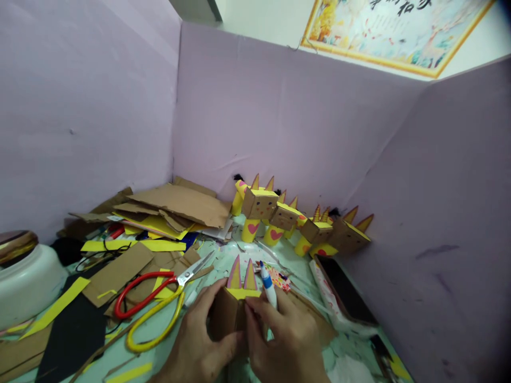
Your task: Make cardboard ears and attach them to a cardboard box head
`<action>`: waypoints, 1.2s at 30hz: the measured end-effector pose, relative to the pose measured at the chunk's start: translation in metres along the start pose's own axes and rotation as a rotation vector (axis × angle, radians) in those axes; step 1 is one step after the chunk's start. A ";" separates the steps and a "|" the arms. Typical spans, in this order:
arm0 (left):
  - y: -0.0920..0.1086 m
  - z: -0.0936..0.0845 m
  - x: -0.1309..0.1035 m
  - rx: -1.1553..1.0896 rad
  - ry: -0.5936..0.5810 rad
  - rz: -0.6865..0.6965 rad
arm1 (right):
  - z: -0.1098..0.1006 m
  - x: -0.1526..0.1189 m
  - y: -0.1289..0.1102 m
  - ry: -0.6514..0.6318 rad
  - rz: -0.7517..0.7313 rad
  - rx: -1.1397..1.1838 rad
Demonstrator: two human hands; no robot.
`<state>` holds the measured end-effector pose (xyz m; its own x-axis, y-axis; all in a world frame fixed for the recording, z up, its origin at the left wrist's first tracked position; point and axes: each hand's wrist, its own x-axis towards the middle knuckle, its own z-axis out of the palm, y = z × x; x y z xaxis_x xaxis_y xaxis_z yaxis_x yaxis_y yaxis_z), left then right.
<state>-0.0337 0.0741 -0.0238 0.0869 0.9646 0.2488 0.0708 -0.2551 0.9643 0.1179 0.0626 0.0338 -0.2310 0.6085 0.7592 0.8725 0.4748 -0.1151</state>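
My left hand (205,338) wraps round a small brown cardboard box head (222,315) with a yellow top strip and two pointed ears (235,274) edged in purple. In my right hand (285,332) is a white marker (269,289) with a blue end, slanting up past my fingers. The right fingertips press against the front of the box head, and what lies under them is hidden. Left of my hands, scissors (181,279) with one red and one yellow handle lie partly apart on cardboard scraps.
Several yellow-legged cardboard animals (259,205) stand along the back wall. A stack of cardboard sheets (183,202) lies back left, with a white jar (24,282) at the left edge. Black paper (74,335) lies front left. On the right rests a dark phone-like slab (345,290).
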 end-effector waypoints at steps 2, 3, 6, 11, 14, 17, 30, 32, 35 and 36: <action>0.002 0.001 -0.001 0.057 -0.002 0.009 | 0.001 -0.002 0.000 -0.013 -0.003 -0.026; 0.003 0.001 -0.001 0.094 -0.005 0.016 | 0.001 -0.002 0.000 -0.009 -0.005 -0.035; 0.007 0.001 -0.001 0.246 0.023 0.070 | -0.003 0.002 0.000 0.031 -0.050 -0.061; 0.011 0.000 0.001 0.472 0.035 0.276 | -0.015 0.013 0.001 -0.052 -0.199 -0.153; 0.013 0.000 0.000 0.543 0.049 0.343 | -0.015 0.014 0.001 -0.028 -0.229 -0.183; 0.015 0.000 -0.001 0.608 0.107 0.376 | -0.009 0.011 -0.001 0.011 -0.157 -0.174; 0.012 -0.001 0.005 0.903 0.378 0.637 | -0.001 0.012 -0.013 -0.084 0.600 0.463; 0.012 -0.002 0.007 0.925 0.415 0.706 | 0.002 0.015 -0.014 -0.180 0.890 0.696; 0.015 -0.004 0.009 0.923 0.445 0.819 | 0.005 0.017 -0.017 -0.204 1.186 1.031; 0.016 -0.005 0.011 0.919 0.445 0.857 | 0.005 0.017 -0.019 -0.184 1.232 1.119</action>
<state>-0.0370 0.0805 -0.0052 0.1234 0.3727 0.9197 0.8125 -0.5700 0.1220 0.0954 0.0676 0.0456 0.1972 0.9604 -0.1966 -0.1384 -0.1713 -0.9755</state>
